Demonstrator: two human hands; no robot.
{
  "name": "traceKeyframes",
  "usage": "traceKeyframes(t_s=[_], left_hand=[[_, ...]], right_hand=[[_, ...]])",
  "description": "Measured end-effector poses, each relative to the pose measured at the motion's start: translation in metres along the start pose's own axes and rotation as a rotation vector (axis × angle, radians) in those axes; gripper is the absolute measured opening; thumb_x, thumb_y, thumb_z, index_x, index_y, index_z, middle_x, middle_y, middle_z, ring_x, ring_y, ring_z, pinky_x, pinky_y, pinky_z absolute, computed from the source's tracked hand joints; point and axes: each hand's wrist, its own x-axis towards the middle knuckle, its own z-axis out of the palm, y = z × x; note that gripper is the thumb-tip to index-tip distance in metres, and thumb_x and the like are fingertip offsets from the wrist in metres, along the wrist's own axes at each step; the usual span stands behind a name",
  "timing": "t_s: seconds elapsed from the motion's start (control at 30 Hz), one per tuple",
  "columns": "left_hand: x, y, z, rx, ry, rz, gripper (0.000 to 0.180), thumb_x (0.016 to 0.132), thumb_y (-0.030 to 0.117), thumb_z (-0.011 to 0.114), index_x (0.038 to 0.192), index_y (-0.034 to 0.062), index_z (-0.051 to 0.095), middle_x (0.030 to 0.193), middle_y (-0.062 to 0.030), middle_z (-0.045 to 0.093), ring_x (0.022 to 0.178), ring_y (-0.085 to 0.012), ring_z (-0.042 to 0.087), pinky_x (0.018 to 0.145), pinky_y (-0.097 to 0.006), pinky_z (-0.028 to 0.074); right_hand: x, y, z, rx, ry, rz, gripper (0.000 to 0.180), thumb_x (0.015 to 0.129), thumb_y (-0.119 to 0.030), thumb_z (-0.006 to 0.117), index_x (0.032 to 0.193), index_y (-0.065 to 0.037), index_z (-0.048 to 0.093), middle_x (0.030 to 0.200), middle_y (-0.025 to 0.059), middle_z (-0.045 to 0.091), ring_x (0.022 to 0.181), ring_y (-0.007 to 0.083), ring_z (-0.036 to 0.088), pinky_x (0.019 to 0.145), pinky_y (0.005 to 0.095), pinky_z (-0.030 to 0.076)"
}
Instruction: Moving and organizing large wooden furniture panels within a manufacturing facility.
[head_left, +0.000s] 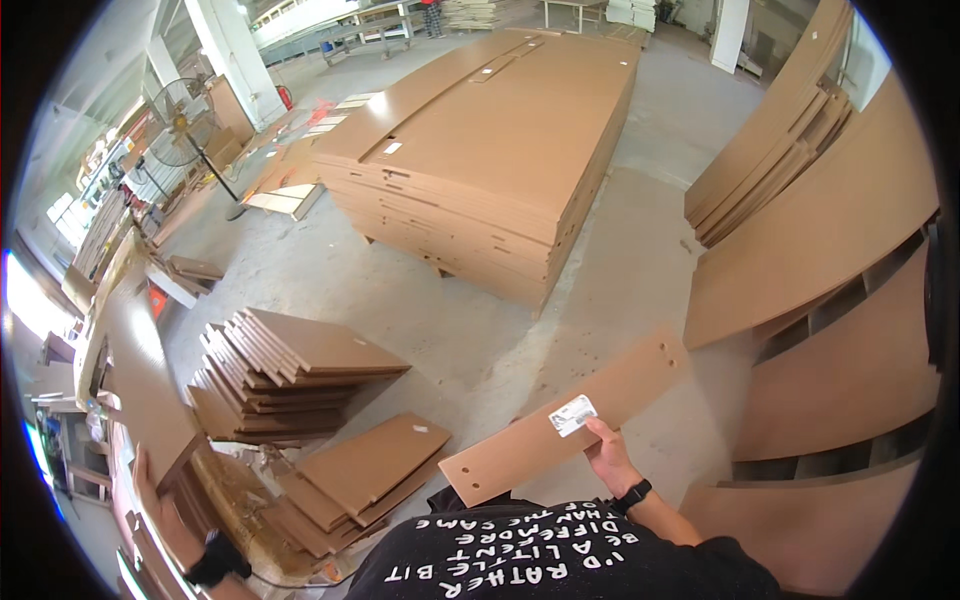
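Note:
My right hand (612,458) grips a narrow brown board (530,440) by its near edge. The thumb lies on the face beside a white label (572,415), and holes show near both ends. This board slants across in front of my body, its far right end smeared by motion. Out at the far left, my left hand (150,490) is on the near end of a long brown panel (140,350), fingers along its edge and partly hidden. A black band circles each wrist.
A large stack of brown panels (480,130) stands ahead. Smaller board stacks (300,350) and loose boards (375,465) lie at front left. Curved-looking large panels (820,220) lean along the right. A standing fan (185,125) is at back left, near a white pillar (235,60).

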Motion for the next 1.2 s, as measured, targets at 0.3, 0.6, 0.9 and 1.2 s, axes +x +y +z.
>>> traceKeyframes(t_s=[0.3,0.6,0.9,1.2], left_hand=[[0.15,0.122,0.379,-0.954,-0.363,-0.704,0.024,0.078,0.014,0.058,0.094,-0.0044,0.057,0.086,-0.0083,0.06,0.075,-0.0154,0.058,0.065,-0.024,0.045],[0.204,0.359,0.696,-1.188,-0.733,-0.769,0.031,0.075,0.015,0.062,0.099,-0.0028,0.053,0.093,-0.0111,0.057,0.085,-0.0187,0.055,0.071,-0.031,0.045],[0.231,0.513,0.879,-1.017,-0.783,-0.848,0.024,0.075,0.013,0.063,0.091,-0.0021,0.053,0.084,-0.008,0.056,0.076,-0.015,0.055,0.065,-0.024,0.045],[0.283,0.555,1.066,-1.021,-0.591,-0.698,0.023,0.075,0.012,0.063,0.088,-0.0039,0.052,0.083,-0.0084,0.056,0.077,-0.014,0.055,0.064,-0.026,0.046]], right_hand=[[0.078,-0.196,-0.079,0.127,0.384,-0.492,0.042,0.079,-0.023,0.056,0.116,-0.007,0.044,0.11,0.0046,0.051,0.102,0.0179,0.049,0.087,0.0325,0.04],[0.133,-0.335,-0.167,0.191,0.559,-0.743,0.047,0.082,-0.03,0.049,0.12,-0.004,0.04,0.114,0.0084,0.049,0.103,0.0204,0.048,0.088,0.0335,0.038],[0.309,-0.517,-0.207,0.101,0.574,-0.594,0.04,0.081,-0.023,0.052,0.112,0.0,0.047,0.107,0.0087,0.053,0.098,0.02,0.051,0.084,0.0334,0.041],[0.552,-0.689,-0.237,-0.022,0.38,-0.501,0.039,0.082,-0.026,0.051,0.113,-0.002,0.048,0.109,0.0081,0.052,0.101,0.0196,0.05,0.087,0.0338,0.04]])
